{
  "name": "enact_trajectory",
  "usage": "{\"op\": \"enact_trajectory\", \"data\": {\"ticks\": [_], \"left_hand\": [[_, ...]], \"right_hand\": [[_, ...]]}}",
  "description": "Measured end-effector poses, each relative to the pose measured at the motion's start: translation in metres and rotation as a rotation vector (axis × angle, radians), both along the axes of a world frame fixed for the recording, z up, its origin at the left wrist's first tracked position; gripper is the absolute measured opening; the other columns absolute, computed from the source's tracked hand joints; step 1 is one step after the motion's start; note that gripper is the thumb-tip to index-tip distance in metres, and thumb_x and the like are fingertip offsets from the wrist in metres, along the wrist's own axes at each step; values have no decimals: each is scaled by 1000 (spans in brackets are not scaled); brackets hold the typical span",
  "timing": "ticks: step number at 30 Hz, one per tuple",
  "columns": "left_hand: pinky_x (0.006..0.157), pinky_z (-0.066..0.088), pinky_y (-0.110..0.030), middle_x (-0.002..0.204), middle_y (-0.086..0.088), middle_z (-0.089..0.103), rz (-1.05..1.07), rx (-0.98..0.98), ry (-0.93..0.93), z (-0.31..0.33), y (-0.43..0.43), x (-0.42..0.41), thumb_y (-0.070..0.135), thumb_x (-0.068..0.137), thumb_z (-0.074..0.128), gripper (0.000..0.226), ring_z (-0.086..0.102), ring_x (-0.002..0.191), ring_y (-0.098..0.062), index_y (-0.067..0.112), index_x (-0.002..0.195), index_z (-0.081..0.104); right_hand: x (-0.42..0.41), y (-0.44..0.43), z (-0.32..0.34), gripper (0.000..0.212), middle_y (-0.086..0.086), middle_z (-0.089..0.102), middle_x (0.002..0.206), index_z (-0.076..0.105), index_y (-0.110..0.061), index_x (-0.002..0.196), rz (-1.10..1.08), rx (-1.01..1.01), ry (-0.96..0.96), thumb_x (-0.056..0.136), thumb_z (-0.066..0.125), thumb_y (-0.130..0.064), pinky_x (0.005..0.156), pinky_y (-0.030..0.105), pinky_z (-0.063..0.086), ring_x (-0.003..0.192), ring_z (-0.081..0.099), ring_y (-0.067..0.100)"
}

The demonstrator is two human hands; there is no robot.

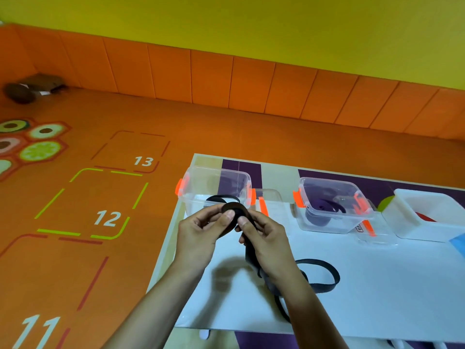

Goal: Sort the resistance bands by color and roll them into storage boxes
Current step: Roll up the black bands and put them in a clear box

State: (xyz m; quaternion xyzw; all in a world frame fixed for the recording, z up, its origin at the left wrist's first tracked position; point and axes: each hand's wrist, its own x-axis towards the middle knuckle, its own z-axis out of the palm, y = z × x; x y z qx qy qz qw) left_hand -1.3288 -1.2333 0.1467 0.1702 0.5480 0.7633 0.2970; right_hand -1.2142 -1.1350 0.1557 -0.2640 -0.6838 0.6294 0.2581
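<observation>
Both hands hold a black resistance band point(317, 286) above the white table point(377, 298). My left hand point(201, 230) and my right hand point(266, 238) pinch its rolled-up end point(235, 210) between thumbs and fingers. The loose tail hangs under my right hand and loops on the table to the right. Just behind the hands stands a clear storage box with orange clips point(216, 190), holding another black band point(222, 197). A second clear box point(332, 205) to the right holds purple bands point(324, 210).
A white bin point(425, 215) with something red inside stands at the far right. A clear lid with an orange clip point(270, 200) lies between the two boxes. The table's left edge drops to an orange floor mat with numbered squares point(105, 217).
</observation>
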Motion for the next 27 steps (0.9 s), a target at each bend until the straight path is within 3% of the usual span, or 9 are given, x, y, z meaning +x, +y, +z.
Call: {"op": "enact_trajectory", "data": {"ticks": [5,9,12,15,19,22,25,27], "left_hand": [[85,61,-33,93,-12,79,16,-26,16,-4,3,5,17,80,79,30,77,83,-24,4,106,76],[77,63,-34,87,-5,77,-131,-202,111,3,0,-8,12,86,78,23,75,86,-25,15,107,70],[78,63,-42,104,0,70,-293,-369,371,10,-9,-29,19,86,82,43,72,81,-22,29,123,63],[78,62,-42,103,1,72,-500,-416,548,19,-17,-38,27,88,80,28,73,79,-28,28,115,73],[75,62,-37,99,-9,74,-549,-338,470,23,-19,-39,15,92,75,15,74,83,-33,15,107,75],[77,60,-34,105,-10,74,-509,-259,370,16,-18,-33,20,87,74,28,76,85,-28,9,113,70],[82,61,-34,118,-17,69,-413,-131,226,11,-13,-29,19,86,71,37,76,92,-31,3,119,66],[88,60,-39,122,-19,69,-391,-24,129,8,-8,-26,11,90,73,33,73,103,-34,1,120,65]], "right_hand": [[-6,-5,-9,19,-15,68,83,72,-29,114,-7,53,-60,104,57,-26,71,23,49,67,57,8],[3,3,-6,19,-26,66,84,66,-33,117,73,138,-161,107,51,-28,75,16,46,72,55,0],[13,19,-1,22,-15,67,110,64,-36,123,211,343,-329,105,52,-40,93,29,50,101,61,2],[16,19,7,26,-13,63,114,62,-38,125,331,448,-452,104,50,-47,99,36,49,109,59,5],[19,16,17,23,-12,65,113,66,-38,123,357,365,-372,103,56,-42,100,32,48,109,61,4],[20,16,16,22,-10,68,108,69,-42,120,259,298,-265,99,65,-37,95,29,51,100,64,4],[20,17,10,17,3,72,96,67,-31,112,150,122,-126,96,71,-29,91,39,55,88,70,20],[19,15,5,17,6,73,94,68,-27,114,86,54,-60,97,69,-24,85,34,54,88,70,26]]}}
